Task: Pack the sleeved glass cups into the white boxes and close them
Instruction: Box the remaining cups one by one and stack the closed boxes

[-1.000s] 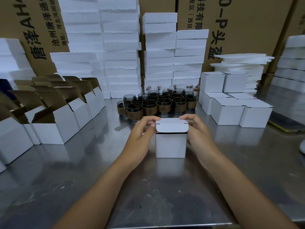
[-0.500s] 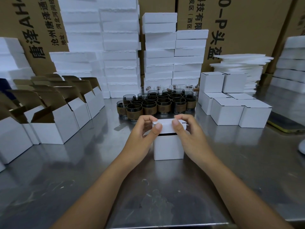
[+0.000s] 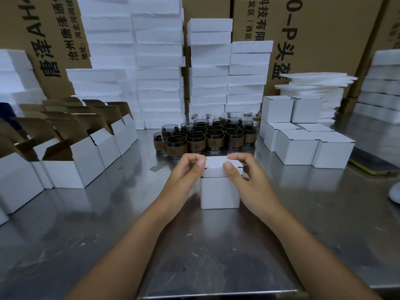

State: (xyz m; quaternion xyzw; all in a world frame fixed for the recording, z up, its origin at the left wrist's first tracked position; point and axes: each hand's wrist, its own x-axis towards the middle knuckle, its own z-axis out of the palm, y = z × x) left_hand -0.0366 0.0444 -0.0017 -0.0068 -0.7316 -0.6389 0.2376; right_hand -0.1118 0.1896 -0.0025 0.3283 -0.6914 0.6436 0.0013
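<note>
A white box [image 3: 219, 192] stands on a steel table [image 3: 194, 256]. A person's left grip [image 3: 186, 172] and right grip [image 3: 249, 180] both pinch its lid [image 3: 216, 167], thumbs on the front edge, fingers on top. Sleeved glass cups [image 3: 201, 138] cluster behind the box. Closed boxes [image 3: 303, 148] sit to its right and open boxes [image 3: 71, 167] to its left.

The lid [image 3: 216, 163] on the white box [image 3: 219, 193] is folded down now instead of sticking up, and the left hand [image 3: 184, 175] and right hand [image 3: 249, 180] have slid inward, thumbs pinching its front flap.
</note>
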